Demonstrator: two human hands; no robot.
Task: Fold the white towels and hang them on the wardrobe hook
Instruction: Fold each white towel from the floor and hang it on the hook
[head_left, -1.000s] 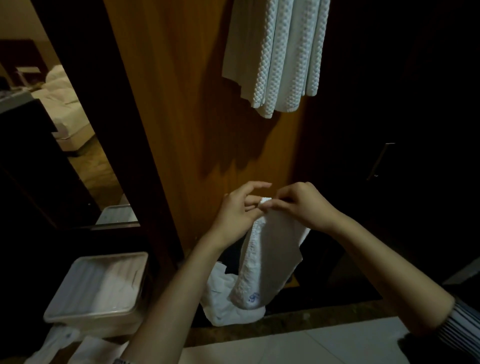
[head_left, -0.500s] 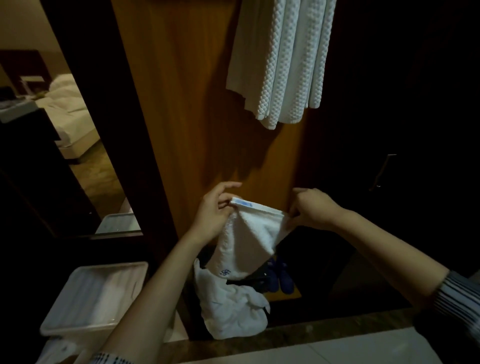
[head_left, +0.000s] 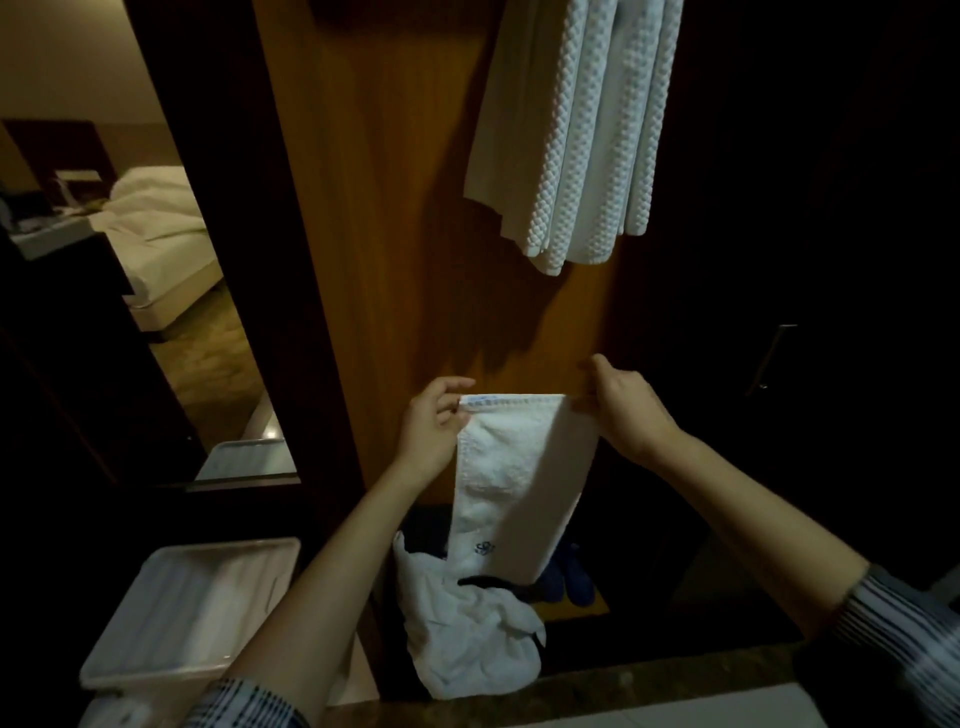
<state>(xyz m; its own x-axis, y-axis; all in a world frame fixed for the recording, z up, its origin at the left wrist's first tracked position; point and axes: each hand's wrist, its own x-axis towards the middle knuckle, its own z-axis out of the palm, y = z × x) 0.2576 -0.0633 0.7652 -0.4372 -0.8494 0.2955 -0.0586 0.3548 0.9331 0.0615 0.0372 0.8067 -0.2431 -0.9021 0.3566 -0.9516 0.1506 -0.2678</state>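
Since the earlier frames, our hands had moved apart, and the small towel (head_left: 519, 483) that had been bunched between them was drawn out flat along its top edge. We held it in front of the wooden wardrobe panel (head_left: 395, 260), below the hanging towels.

Left hand (head_left: 434, 428): fingers curled, pinching the top left corner of the small towel. Right hand (head_left: 626, 408): fingers curled, pinching the top right corner. Both hands sat at about the same height, so the top hem ran level between them. A blue label strip showed along that hem near the left corner.

The small towel hung straight down from the two corners as a doubled strip, narrowing slightly toward the bottom. A small blue emblem showed near its lower end.

Above and to the right, textured white towels (head_left: 576, 130) hung against the panel; the hook holding them was out of view. Below the small towel, a crumpled white towel (head_left: 467, 639) lay on the wardrobe floor, with dark blue slippers (head_left: 569, 579) just beside it. A white plastic bin (head_left: 192, 608) stood at lower left. A bed (head_left: 161, 228) showed through the opening at left. A metal handle (head_left: 774, 358) showed on the dark door at right. Striped sleeves (head_left: 898, 644) covered both our forearms near the frame edge.
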